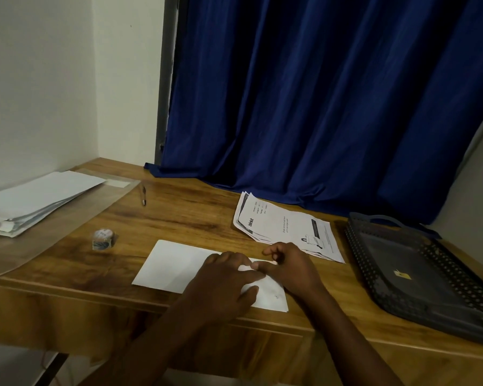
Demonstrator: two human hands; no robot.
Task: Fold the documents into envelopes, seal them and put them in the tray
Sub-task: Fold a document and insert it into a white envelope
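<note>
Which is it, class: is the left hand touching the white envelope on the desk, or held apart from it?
Touching. The head view shows the left hand lying flat on the white envelope, fingers pressed onto the paper with no gap beneath them.

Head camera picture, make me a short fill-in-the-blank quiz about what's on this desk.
1. Both hands press on a white ____ at the desk's front edge.
2. The dark tray sits at the desk's ____ end.
3. The printed documents lie between the curtain and the ____.

Answers: envelope; right; hands
</note>
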